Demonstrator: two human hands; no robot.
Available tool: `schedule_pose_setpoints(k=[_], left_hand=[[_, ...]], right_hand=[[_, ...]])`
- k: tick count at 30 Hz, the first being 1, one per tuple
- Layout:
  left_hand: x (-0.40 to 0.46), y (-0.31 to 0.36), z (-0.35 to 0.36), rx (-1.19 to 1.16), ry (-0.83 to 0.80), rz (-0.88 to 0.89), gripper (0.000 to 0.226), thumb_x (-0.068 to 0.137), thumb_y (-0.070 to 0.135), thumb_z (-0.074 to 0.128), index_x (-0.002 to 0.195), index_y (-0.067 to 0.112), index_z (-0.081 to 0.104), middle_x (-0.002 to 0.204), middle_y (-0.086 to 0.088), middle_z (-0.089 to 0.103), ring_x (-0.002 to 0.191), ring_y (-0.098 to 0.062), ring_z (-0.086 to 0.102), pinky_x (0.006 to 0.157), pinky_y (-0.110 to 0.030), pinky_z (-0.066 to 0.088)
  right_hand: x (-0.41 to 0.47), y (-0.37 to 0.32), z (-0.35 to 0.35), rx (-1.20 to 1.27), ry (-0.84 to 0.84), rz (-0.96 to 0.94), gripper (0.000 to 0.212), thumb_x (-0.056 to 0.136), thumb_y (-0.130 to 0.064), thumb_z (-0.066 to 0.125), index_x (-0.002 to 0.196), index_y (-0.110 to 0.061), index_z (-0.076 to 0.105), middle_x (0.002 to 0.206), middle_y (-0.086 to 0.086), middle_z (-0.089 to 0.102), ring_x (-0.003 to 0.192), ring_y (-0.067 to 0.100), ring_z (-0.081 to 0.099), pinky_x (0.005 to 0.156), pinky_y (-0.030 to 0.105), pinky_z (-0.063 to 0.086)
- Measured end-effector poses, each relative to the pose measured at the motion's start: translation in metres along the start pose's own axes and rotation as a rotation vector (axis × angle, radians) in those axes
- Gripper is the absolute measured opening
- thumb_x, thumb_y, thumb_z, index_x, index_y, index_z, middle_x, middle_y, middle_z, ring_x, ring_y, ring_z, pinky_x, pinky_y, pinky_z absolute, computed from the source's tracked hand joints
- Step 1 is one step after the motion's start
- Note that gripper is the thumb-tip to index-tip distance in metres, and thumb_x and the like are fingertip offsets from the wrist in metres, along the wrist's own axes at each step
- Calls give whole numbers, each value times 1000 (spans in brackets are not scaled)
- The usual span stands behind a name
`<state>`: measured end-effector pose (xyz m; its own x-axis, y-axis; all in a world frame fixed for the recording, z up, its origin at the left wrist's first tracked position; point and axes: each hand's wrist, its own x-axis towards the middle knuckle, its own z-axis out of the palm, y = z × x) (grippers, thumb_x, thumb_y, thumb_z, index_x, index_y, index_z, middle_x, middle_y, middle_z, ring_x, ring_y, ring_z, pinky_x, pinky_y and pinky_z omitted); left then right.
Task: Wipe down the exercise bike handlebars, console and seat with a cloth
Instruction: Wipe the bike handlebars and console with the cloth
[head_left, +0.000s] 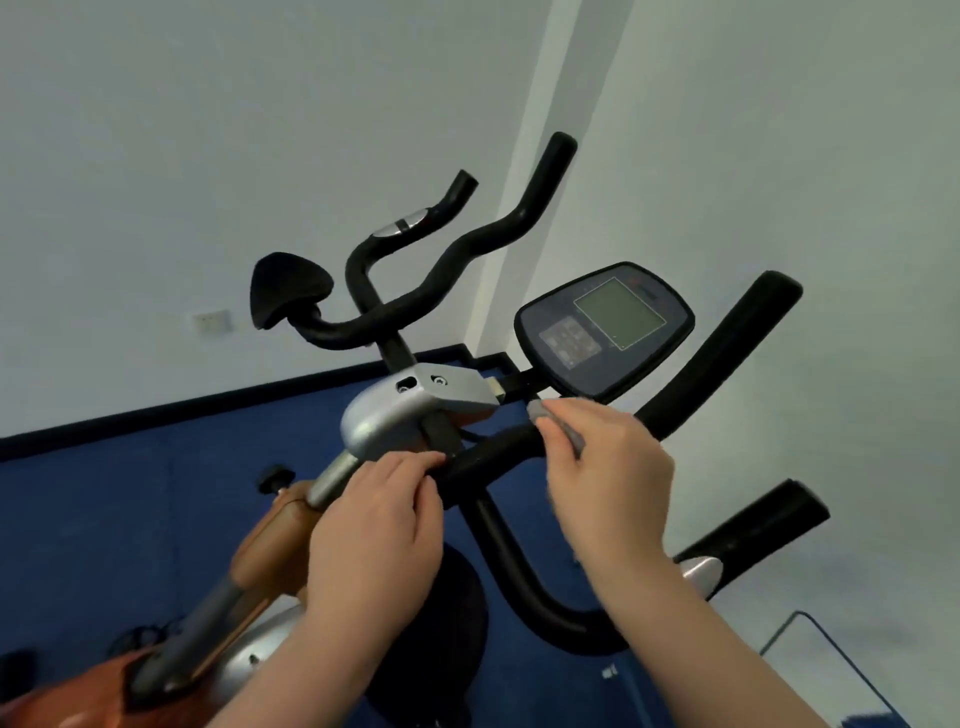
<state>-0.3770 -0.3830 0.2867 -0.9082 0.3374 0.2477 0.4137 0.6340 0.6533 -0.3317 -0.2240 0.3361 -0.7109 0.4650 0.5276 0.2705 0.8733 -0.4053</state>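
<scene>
Head view: right hand (608, 467) at centre frame pinches a small grey cloth (558, 428), seemingly pressed on the black handlebars (498, 452). Left hand (379, 514), fingers curled, grips the bar beside it. Above right sits the console (605, 330).

Matt black foam is seen on the handlebars (498, 452). Below them, smooth silver metal forms the stem (332, 480); glossy dark plastic frames the console (605, 330) above. A grey cloth (558, 428) is pinched against the handlebars.
</scene>
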Motion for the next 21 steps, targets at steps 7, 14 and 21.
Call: schedule_pose_setpoints(k=[7, 14, 21], left_hand=[[-12, -11, 6, -364, 111, -206, 24, 94, 27, 40, 100, 38, 60, 95, 22, 62, 94, 5, 55, 75, -13, 39], [-14, -12, 8, -439, 169, -232, 40, 92, 44, 27, 103, 32, 64, 97, 18, 65, 96, 3, 57, 83, -29, 48], [-16, -11, 6, -385, 190, -208, 33, 93, 46, 29, 99, 36, 59, 90, 19, 63, 88, 5, 57, 76, -30, 50]], right_hand=[[-36, -33, 29, 301, -294, -114, 20, 84, -26, 67, 102, -28, 74, 100, -13, 74, 91, 3, 67, 81, 24, 54], [-15, -23, 20, 429, -328, -182, 17, 83, -21, 69, 98, -26, 74, 93, -21, 71, 86, 1, 65, 79, 17, 51], [9, -28, 11, 290, -568, -234, 21, 77, -44, 63, 96, -42, 71, 85, -22, 73, 80, -4, 63, 73, 16, 52]])
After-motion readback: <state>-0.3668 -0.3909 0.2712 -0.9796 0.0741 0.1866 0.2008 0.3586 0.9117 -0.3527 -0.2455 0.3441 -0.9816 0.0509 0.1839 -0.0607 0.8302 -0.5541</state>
